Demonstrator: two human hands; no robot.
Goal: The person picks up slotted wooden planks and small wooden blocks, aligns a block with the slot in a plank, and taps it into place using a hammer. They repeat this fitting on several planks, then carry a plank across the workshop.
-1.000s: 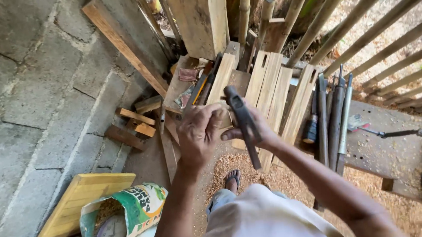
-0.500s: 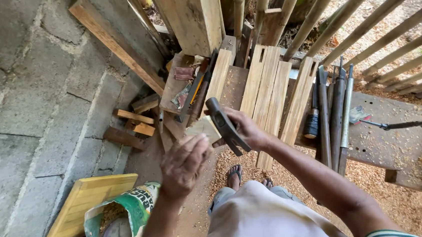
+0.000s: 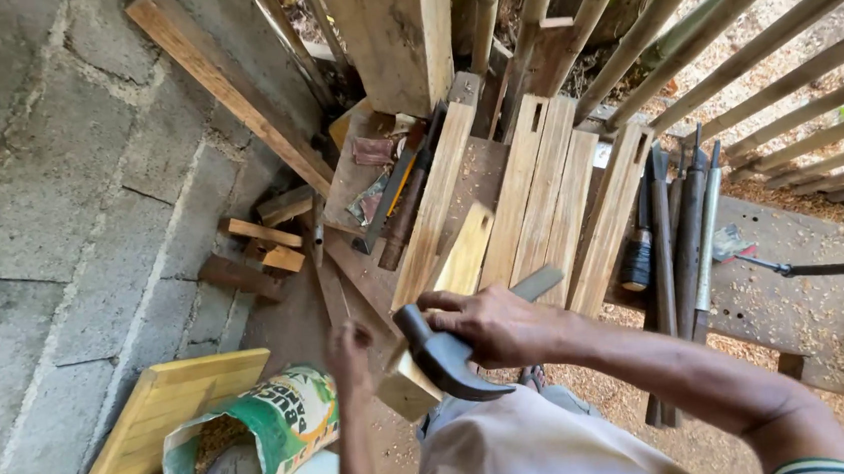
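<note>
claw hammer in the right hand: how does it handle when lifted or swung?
Claw hammer is likely head-heavy: its dark metal head looks bulky beside the slim grey handle. Stiff throughout. The right hand grips near the head, probably limiting tipping.

My right hand (image 3: 494,324) grips a dark claw hammer (image 3: 447,357) at six o'clock. My left hand (image 3: 349,351), at seven, touches a pale wood block (image 3: 443,316); slotted planks (image 3: 539,198) lean at twelve.
</note>
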